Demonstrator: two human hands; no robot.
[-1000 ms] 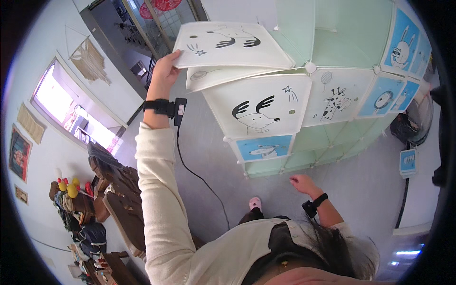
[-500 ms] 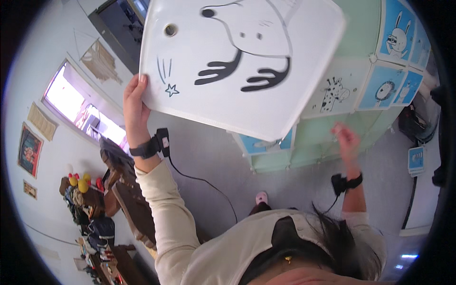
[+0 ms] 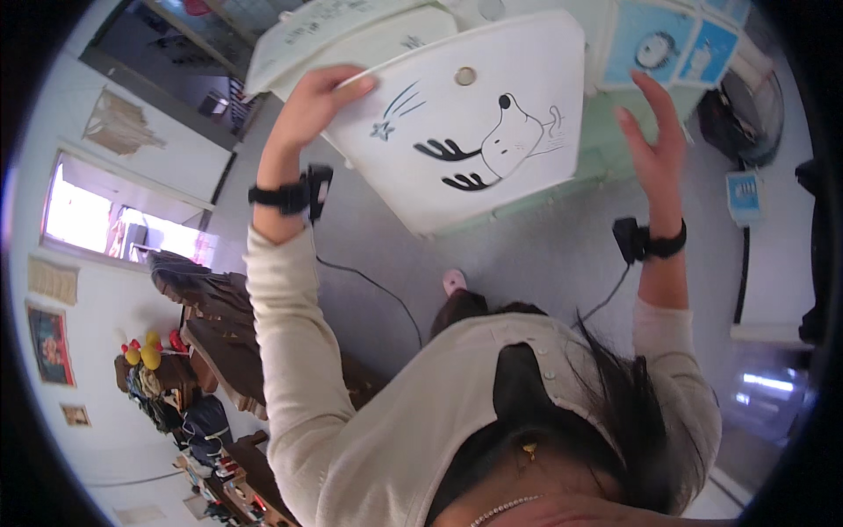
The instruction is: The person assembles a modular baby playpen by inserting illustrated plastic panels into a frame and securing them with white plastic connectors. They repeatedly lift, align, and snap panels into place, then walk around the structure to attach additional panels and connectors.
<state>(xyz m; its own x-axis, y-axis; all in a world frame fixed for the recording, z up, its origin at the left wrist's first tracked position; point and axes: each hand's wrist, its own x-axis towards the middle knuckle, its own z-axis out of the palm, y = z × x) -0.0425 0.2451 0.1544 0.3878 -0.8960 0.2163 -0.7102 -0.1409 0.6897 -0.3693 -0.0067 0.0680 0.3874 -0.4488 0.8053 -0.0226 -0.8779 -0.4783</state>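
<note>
Fingers of the left hand (image 3: 318, 98) curl over the top-left edge of a white plastic panel printed with a cartoon reindeer (image 3: 474, 140), gripping it overhead before the pale green cube shelf (image 3: 615, 123). Her right hand (image 3: 654, 140) is spread flat, nearing the panel's right edge; next calls for 2-handed steadying.

Bright window (image 3: 114, 228) glare at left, strong fisheye rim distortion.
</note>
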